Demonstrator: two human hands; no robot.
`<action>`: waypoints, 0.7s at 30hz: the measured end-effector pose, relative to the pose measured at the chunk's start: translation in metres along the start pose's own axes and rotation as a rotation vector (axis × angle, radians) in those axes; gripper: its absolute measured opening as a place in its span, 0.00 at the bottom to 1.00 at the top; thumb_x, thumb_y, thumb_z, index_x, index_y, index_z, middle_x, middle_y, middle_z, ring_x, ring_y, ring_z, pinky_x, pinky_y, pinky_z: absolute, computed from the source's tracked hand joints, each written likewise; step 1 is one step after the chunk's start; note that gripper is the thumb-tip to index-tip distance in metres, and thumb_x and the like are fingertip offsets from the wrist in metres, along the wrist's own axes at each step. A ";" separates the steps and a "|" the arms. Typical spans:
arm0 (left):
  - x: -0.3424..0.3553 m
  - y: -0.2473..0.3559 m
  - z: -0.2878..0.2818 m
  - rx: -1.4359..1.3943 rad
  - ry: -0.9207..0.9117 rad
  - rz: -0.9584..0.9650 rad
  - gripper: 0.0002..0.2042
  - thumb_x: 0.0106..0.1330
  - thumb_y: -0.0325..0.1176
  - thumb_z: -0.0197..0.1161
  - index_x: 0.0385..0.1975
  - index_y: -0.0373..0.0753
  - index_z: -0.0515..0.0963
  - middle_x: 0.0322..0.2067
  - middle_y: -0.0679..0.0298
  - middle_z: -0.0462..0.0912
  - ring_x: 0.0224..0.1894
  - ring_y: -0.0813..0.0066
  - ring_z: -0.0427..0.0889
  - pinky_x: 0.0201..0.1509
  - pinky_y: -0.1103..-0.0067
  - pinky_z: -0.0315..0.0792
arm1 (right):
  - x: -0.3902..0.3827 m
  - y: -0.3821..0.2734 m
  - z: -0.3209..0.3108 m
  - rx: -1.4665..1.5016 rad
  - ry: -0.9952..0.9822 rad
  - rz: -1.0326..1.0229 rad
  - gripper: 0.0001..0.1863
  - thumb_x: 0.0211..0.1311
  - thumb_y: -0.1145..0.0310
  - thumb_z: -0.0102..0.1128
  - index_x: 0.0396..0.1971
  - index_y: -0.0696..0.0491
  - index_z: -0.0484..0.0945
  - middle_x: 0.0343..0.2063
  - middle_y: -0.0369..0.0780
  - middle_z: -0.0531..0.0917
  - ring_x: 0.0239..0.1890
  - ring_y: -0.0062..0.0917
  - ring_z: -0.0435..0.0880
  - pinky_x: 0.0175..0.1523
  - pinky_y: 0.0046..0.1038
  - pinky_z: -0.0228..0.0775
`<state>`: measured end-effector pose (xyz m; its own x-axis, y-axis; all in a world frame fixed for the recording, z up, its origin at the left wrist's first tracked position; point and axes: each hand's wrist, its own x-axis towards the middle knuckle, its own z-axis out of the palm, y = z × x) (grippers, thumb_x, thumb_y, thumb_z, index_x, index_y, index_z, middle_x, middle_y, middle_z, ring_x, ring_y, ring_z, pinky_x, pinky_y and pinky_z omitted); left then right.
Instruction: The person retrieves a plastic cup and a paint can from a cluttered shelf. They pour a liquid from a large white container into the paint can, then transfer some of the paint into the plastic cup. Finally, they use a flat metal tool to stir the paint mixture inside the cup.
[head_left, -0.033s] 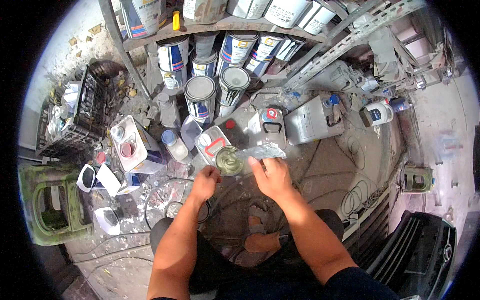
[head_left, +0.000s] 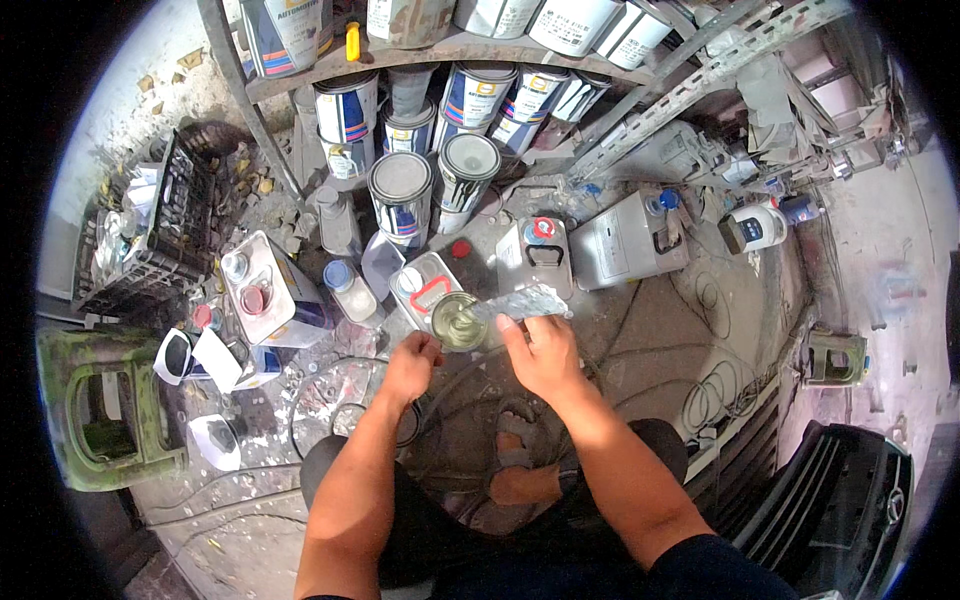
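Observation:
A round cup (head_left: 459,322) of olive-grey liquid, its surface swirled, stands between my hands. My left hand (head_left: 411,366) is closed at the cup's near left edge, fingers curled against its side; the exact hold is partly hidden. In my right hand (head_left: 545,357) is a flat stirring stick (head_left: 535,302) smeared with silvery paint, its left end dipping into the liquid. Just behind the cup sits a metal can (head_left: 431,268) with a red handle and a white cap. A small bottle (head_left: 349,292) with a blue lid is left of that can.
Paint tins (head_left: 400,190) crowd the shelf (head_left: 470,48) and floor ahead. Rectangular cans (head_left: 620,245) stand right; another can (head_left: 275,290) is left. A black crate (head_left: 150,240) and green stool (head_left: 105,405) line the left side. Hoses (head_left: 715,395) coil across the floor.

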<state>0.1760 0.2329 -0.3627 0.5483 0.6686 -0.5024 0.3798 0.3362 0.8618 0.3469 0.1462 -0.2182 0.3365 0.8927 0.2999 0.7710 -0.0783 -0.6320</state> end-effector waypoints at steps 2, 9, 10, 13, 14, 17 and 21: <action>0.000 -0.002 0.001 -0.014 0.005 0.011 0.11 0.68 0.38 0.52 0.35 0.35 0.73 0.27 0.64 0.80 0.29 0.78 0.75 0.34 0.80 0.69 | -0.009 0.003 0.009 -0.034 0.054 0.089 0.08 0.58 0.69 0.60 0.35 0.57 0.76 0.30 0.49 0.80 0.32 0.46 0.80 0.36 0.39 0.71; 0.002 -0.010 -0.001 -0.036 -0.002 0.030 0.10 0.68 0.37 0.52 0.34 0.35 0.73 0.27 0.64 0.79 0.28 0.78 0.75 0.33 0.80 0.69 | -0.011 -0.011 0.011 0.020 0.164 0.069 0.08 0.60 0.69 0.59 0.33 0.58 0.76 0.27 0.48 0.80 0.29 0.44 0.80 0.34 0.38 0.70; 0.002 -0.009 -0.001 -0.038 -0.001 0.031 0.10 0.68 0.37 0.52 0.34 0.35 0.73 0.27 0.64 0.79 0.28 0.78 0.74 0.33 0.81 0.69 | -0.010 -0.014 0.007 0.036 0.145 0.099 0.08 0.60 0.69 0.59 0.33 0.59 0.76 0.27 0.48 0.80 0.29 0.43 0.80 0.35 0.37 0.70; 0.001 -0.009 -0.001 -0.022 0.006 0.028 0.11 0.69 0.37 0.52 0.33 0.35 0.73 0.27 0.64 0.79 0.27 0.78 0.74 0.33 0.81 0.68 | -0.001 -0.024 -0.003 0.062 0.130 0.077 0.08 0.60 0.69 0.59 0.32 0.59 0.76 0.27 0.49 0.80 0.30 0.42 0.80 0.35 0.36 0.70; 0.001 -0.008 -0.001 -0.012 0.007 0.030 0.11 0.69 0.37 0.52 0.33 0.35 0.73 0.27 0.64 0.79 0.27 0.78 0.74 0.32 0.81 0.68 | 0.003 -0.021 -0.006 0.059 0.134 0.018 0.08 0.60 0.69 0.59 0.32 0.59 0.76 0.27 0.49 0.80 0.30 0.43 0.81 0.35 0.36 0.70; 0.001 -0.005 -0.001 -0.015 0.001 0.020 0.11 0.68 0.38 0.52 0.34 0.35 0.73 0.27 0.65 0.79 0.26 0.79 0.74 0.32 0.81 0.68 | 0.006 -0.017 -0.009 0.034 0.072 -0.028 0.08 0.59 0.69 0.59 0.33 0.59 0.76 0.29 0.50 0.80 0.31 0.44 0.80 0.35 0.36 0.70; 0.000 -0.002 -0.002 -0.002 -0.002 0.032 0.12 0.69 0.38 0.52 0.34 0.35 0.73 0.26 0.65 0.80 0.27 0.79 0.74 0.32 0.80 0.69 | 0.000 -0.004 0.004 -0.011 0.083 -0.034 0.09 0.60 0.69 0.58 0.36 0.58 0.76 0.30 0.50 0.80 0.32 0.45 0.80 0.36 0.37 0.70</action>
<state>0.1736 0.2335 -0.3637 0.5617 0.6775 -0.4749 0.3604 0.3163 0.8775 0.3411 0.1483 -0.2186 0.3531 0.8553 0.3792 0.7884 -0.0538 -0.6128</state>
